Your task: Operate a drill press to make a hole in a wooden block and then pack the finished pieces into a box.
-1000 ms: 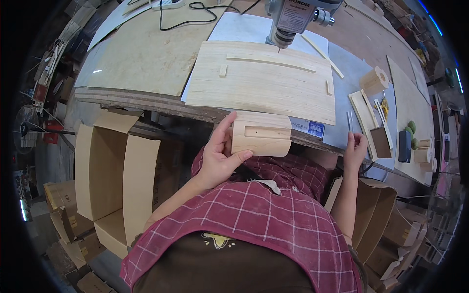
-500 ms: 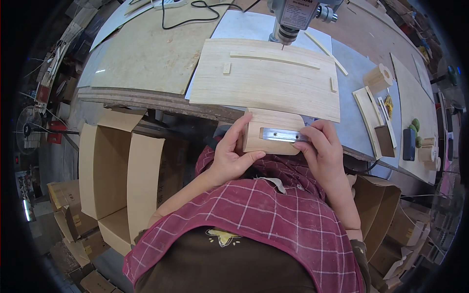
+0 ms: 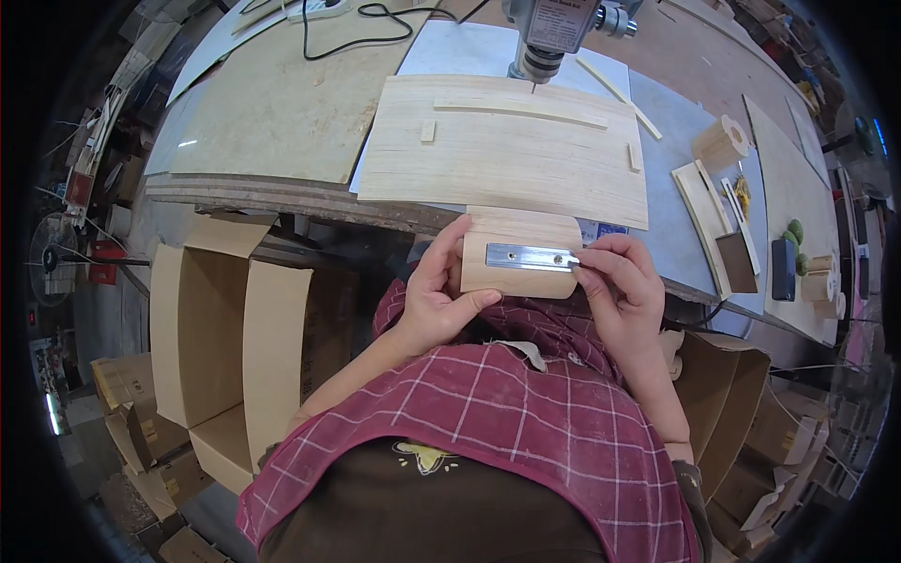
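I hold a rounded wooden block [image 3: 519,281] low before the bench edge, with my left hand [image 3: 441,291] wrapped round its left end. A shiny metal strip [image 3: 528,257] with two holes sits in the slot on its upper face. My right hand [image 3: 624,291] pinches the right end of that strip with thumb and forefinger, against the block. Just beyond the block, a wide pale wooden board [image 3: 502,164] lies on the bench with several thin wood strips [image 3: 519,114] on it.
A drill press [image 3: 554,38] stands behind the board. Rightward lie a hollow wooden cylinder [image 3: 713,139], wooden pieces [image 3: 699,225] and a dark rectangular object [image 3: 782,270]. Open cardboard boxes [image 3: 277,342] flank me below the bench [image 3: 258,141]. A black cable [image 3: 394,14] lies at the back.
My right hand came from the bench's right side with the metal strip to the block. Since half a second ago, the strip has slid leftward, covering the slot's left end.
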The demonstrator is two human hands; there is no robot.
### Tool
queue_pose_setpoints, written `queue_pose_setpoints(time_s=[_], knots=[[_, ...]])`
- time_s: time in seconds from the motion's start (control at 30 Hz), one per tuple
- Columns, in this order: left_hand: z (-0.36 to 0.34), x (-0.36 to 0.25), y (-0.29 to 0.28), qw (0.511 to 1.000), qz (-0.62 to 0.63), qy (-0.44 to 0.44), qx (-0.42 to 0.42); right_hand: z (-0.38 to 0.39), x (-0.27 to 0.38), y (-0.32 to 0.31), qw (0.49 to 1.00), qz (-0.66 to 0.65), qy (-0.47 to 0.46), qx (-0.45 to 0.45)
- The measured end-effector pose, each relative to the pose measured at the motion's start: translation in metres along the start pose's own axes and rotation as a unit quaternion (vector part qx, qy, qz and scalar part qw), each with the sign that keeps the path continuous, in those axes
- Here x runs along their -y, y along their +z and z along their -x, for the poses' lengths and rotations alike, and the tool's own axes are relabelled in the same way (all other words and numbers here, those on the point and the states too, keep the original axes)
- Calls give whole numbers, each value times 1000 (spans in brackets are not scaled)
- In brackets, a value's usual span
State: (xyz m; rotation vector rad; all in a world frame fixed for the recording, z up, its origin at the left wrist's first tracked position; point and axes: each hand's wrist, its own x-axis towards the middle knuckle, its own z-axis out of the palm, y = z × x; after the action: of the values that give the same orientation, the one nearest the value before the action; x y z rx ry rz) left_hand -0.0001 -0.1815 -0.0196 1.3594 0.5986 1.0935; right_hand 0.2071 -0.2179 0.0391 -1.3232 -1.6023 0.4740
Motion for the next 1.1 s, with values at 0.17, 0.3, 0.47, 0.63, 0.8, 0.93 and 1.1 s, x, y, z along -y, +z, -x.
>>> queue_pose_setpoints(time_s=[0.17,0.3,0.47,0.63,0.8,0.93,1.1], knots=[[2,0,-1,1000,9,-4,2,6,-9,3,994,-85,73,18],[2,-2,-1,1000,20,-9,-1,6,-6,3,972,-194,128,20],[2,0,-1,1000,15,0,0,6,-8,4,972,-196,126,18],[1,-1,-1,1000,17,5,1,7,-7,3,966,-207,151,26],[0,-2,-1,999,-24,21,0,6,-5,5,958,-229,170,15],[1,4,-4,999,-35,26,-5,6,-5,4,959,-213,185,12],[1,6,-6,999,-47,24,-9,6,-9,2,969,-152,192,25]])
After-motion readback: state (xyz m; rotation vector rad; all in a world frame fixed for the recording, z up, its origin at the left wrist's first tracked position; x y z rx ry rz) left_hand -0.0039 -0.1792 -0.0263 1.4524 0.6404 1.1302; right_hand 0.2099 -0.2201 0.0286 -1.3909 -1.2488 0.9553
